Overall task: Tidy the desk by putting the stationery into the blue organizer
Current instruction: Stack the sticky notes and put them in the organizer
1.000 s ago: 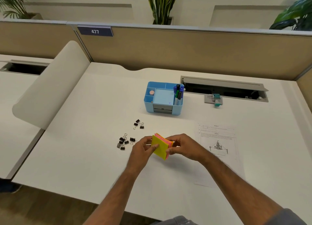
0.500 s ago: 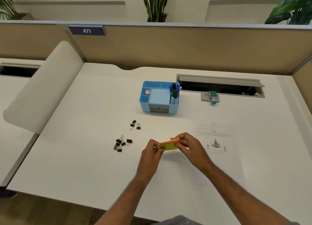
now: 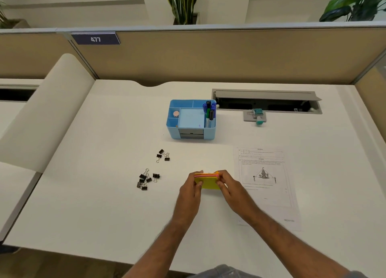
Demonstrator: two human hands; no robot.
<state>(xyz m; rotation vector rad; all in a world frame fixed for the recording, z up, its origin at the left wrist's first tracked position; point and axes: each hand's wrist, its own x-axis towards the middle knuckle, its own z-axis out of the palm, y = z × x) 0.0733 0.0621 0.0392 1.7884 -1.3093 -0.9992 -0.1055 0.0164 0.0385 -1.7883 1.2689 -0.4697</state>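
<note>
White desk, wide and mostly bare, with the blue organizer standing near its far middle, markers upright in the right-hand compartment and a pale blue notepad filling the centre one. To the right, lying flat, a printed worksheet; to the left, two loose scatters of black binder clips, not yet put away. Near the front centre, a stack of sticky notes, yellow with pink and orange layers, now lowered to just above the desk and turned nearly flat, where a second ago it was raised and tilted on edge, and half a second ago seen almost edge-on. Likely meaning: stack being squared up between the hands before the carry to the organizer, which sits well apart, farther back. Left hand closed on the stack's left edge, thumb on top; right hand pinching the right edge, fingers curled over. Both clamped on the same stack, nothing else held.
</note>
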